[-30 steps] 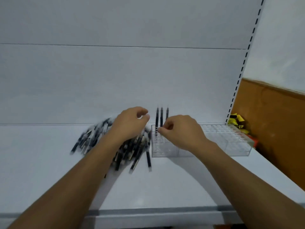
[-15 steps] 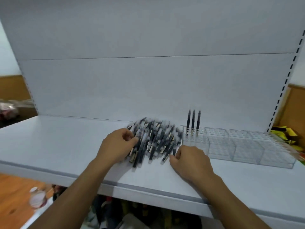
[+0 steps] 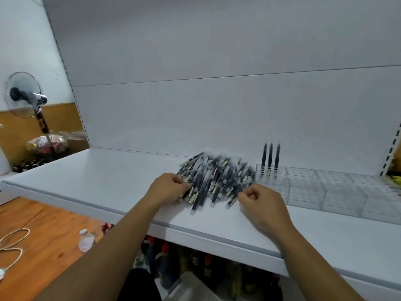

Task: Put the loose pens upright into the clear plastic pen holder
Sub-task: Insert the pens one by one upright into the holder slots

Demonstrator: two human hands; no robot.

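Note:
A heap of loose dark pens [image 3: 217, 179] lies on the white shelf [image 3: 108, 181]. To its right stands the clear plastic pen holder [image 3: 325, 187], a long gridded box. Three pens [image 3: 270, 161] stand upright in its left end. My left hand [image 3: 169, 187] sits at the heap's left edge, fingers curled onto the pens there. At the heap's right front, my right hand [image 3: 260, 200] is curled, with thumb and forefinger pinching the near end of one pen.
The shelf's front edge [image 3: 195, 233] runs diagonally below my hands. The white back panel [image 3: 217, 105] rises behind the pens. A fan [image 3: 23, 94] stands far left. Bottles [image 3: 86, 240] and a cable [image 3: 13, 242] lie below on the wooden floor.
Both hands have dropped from the holder's left end to the pen heap. The left went to its left edge, the right to its right front. My view swung left.

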